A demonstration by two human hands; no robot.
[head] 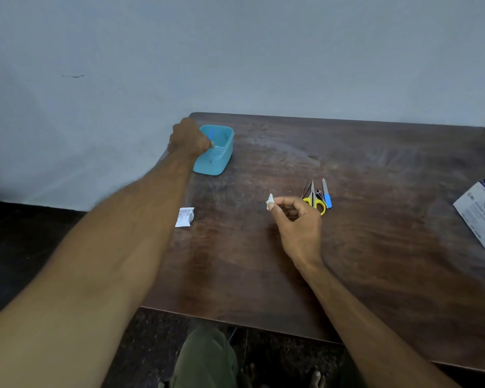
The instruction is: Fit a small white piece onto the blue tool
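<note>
My left hand [189, 138] is curled over the left rim of a small turquoise plastic container [220, 158] at the table's far left corner, thumb tip inside and fingers outside the wall. A thin blue strip shows inside the container. My right hand [298, 222] hovers over the middle of the dark wooden table [375, 261] and pinches a small white wad [270, 202] between thumb and forefinger.
A torn white sachet [184, 217] lies near the table's left edge. Yellow-handled scissors [317, 203], tweezers [305, 187], nail clippers and a blue-tipped nail file [326, 194] lie just behind my right hand. A white and blue box [482, 217] sits at the right edge.
</note>
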